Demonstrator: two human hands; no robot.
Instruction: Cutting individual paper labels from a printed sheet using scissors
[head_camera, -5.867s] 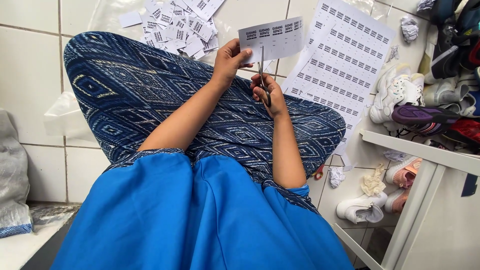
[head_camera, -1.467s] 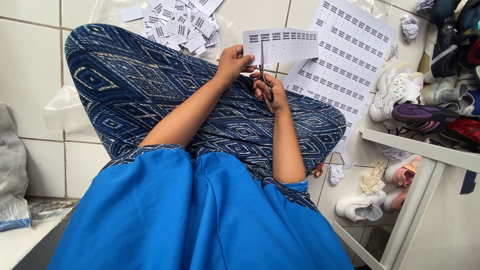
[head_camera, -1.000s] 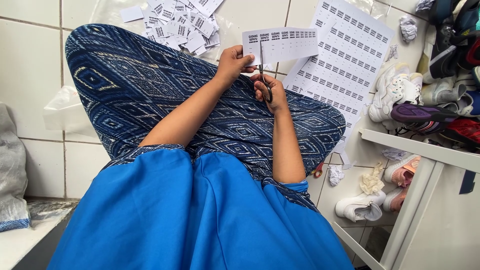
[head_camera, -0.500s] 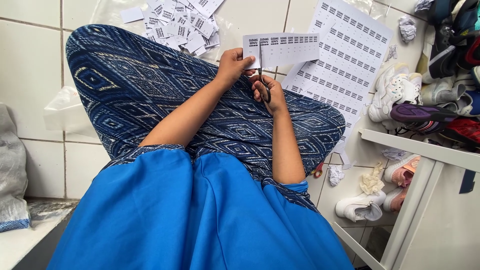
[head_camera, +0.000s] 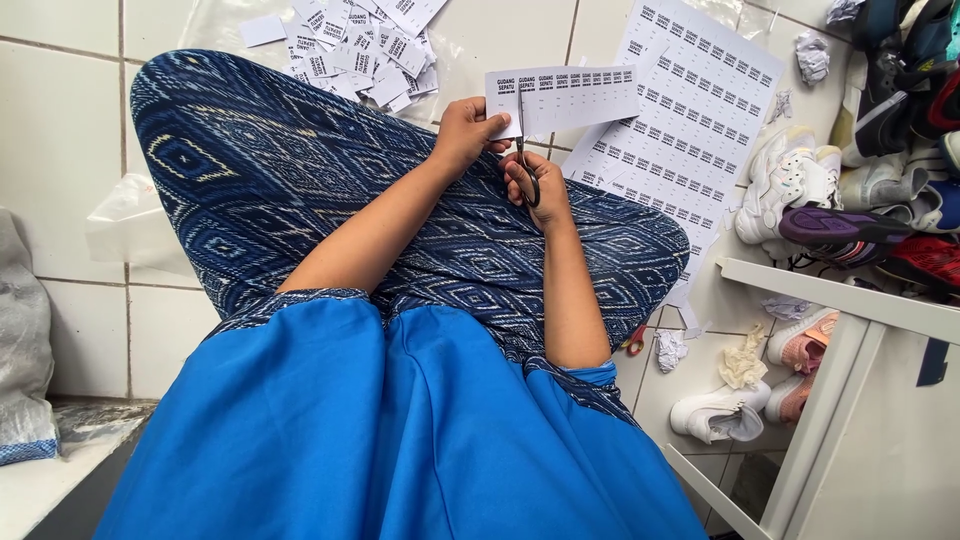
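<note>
My left hand (head_camera: 468, 127) pinches the left end of a paper strip (head_camera: 562, 97) between thumb and fingers, the thumb lying on the printed face. The strip stands up from the hand and runs out toward 3 o'clock, level, over my knees. My right hand (head_camera: 532, 185) is closed around the handles of the scissors (head_camera: 524, 165); the blades point toward 12 o'clock and enter the strip's lower edge just right of my left thumb. Whether the blades are parted or closed, I cannot tell. The two hands sit just beside each other, the right at 4 o'clock from the left.

Both forearms rest across my patterned trousers (head_camera: 300, 180), legs crossed on the tiled floor (head_camera: 60, 120). Below them, at 6 o'clock, lies my blue top (head_camera: 380, 440).

At 11 o'clock from the hands a heap of cut labels (head_camera: 365, 50) lies on the floor. At 2 o'clock a large printed sheet (head_camera: 695, 110) lies flat, partly under my knee. Further out, at 3 o'clock, shoes (head_camera: 800, 185) are piled on a white rack (head_camera: 850, 310), with more shoes beneath it. A grey bag (head_camera: 25, 340) stands at 8 o'clock.
</note>
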